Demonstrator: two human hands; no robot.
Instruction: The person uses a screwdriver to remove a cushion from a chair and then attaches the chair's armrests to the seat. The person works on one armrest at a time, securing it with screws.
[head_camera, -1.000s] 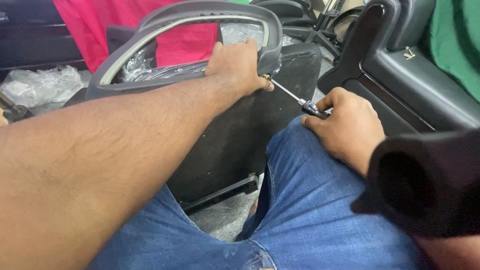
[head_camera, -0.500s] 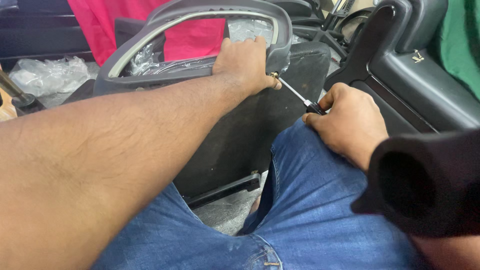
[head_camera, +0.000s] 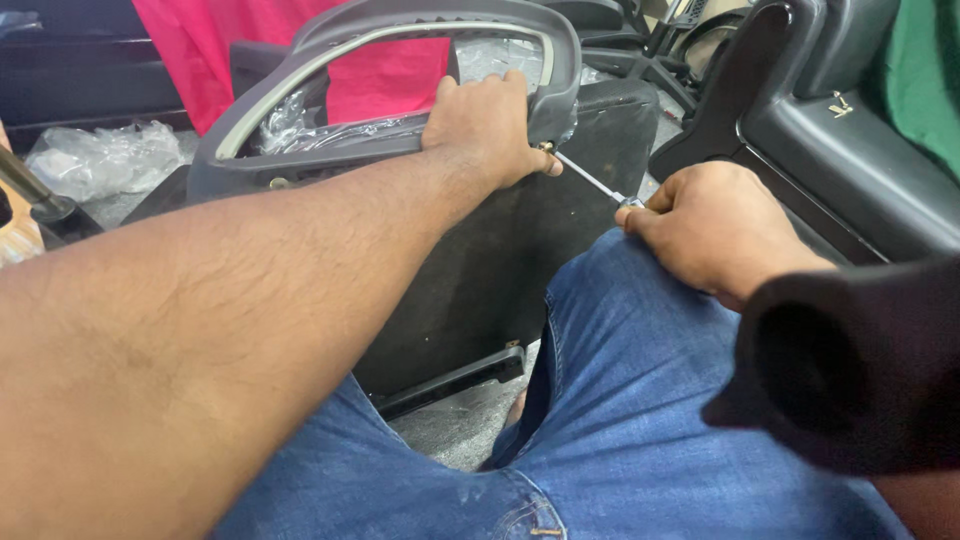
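Observation:
My left hand (head_camera: 487, 128) grips the lower right part of a grey plastic chair armrest loop (head_camera: 330, 40), thumb down by a screw at its corner. In my right hand (head_camera: 712, 228) is a screwdriver (head_camera: 590, 180), fist closed round the handle; its thin metal shaft points up-left and its tip meets the screw just below my left thumb. The armrest rests against a black chair seat panel (head_camera: 500, 270) that leans between my knees. My legs in blue jeans (head_camera: 640, 400) fill the lower view.
A pink cloth (head_camera: 210, 50) hangs behind the armrest. Crumpled clear plastic wrap (head_camera: 95, 160) lies at the left. Black chair parts (head_camera: 850, 130) stand at the right, beside something green (head_camera: 925, 70). More chair bases lie at the top.
The view has shifted a little. My right hand and the screwdriver have stayed on the screw, with the hand turned slightly. My left hand keeps its hold on the armrest.

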